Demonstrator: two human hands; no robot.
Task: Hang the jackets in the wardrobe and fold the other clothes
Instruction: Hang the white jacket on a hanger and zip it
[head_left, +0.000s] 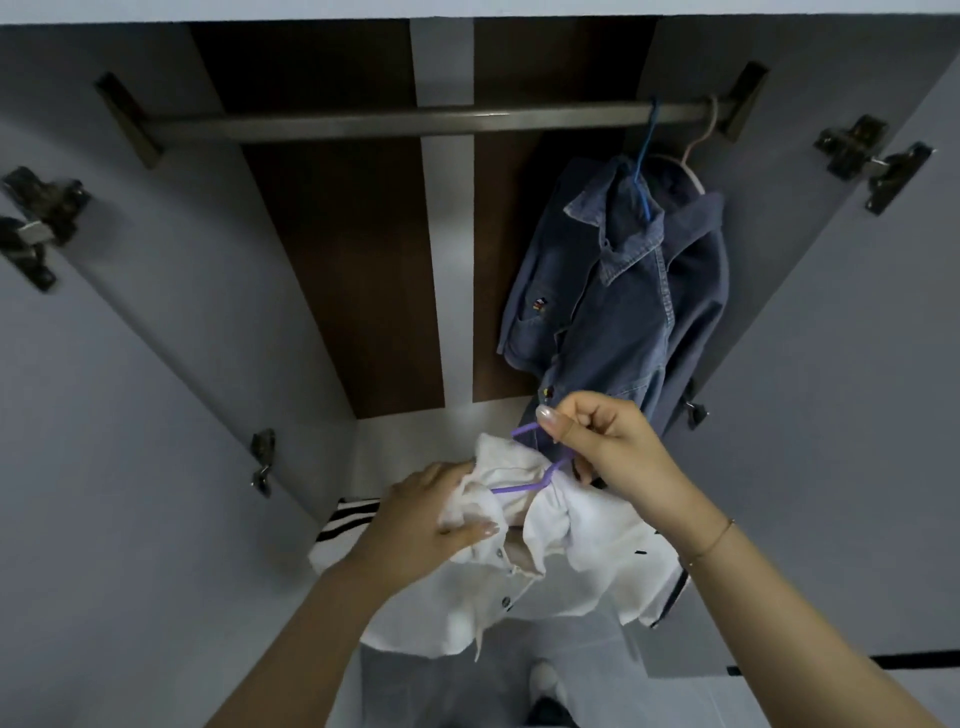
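So the white jacket (519, 561) is sitting on a purple hanger (524, 483), held up in front of the open wardrobe (156, 312), well below the rail (415, 120). Right hand (608, 447) has its fingers curled tight around the hanger's neck/hook, and left hand (431, 525) is bunching the jacket's left shoulder, thumb pressed over the cloth.

Stuff I'd worry about: that shoulder looks wadded up rather than seated on the hanger arm, so once the left hand lets go it'll probably slide off one side and the whole thing drops to the wardrobe floor. Collar's twisted too, so it could hang crooked.

Other thing is the denim jacket (623, 291) already hanging at the right end of the rail. The hook goes up right past it, so it could snag the hem or knock it off its blue hanger (644, 156). Plenty of bare rail to the left, I'd aim there.
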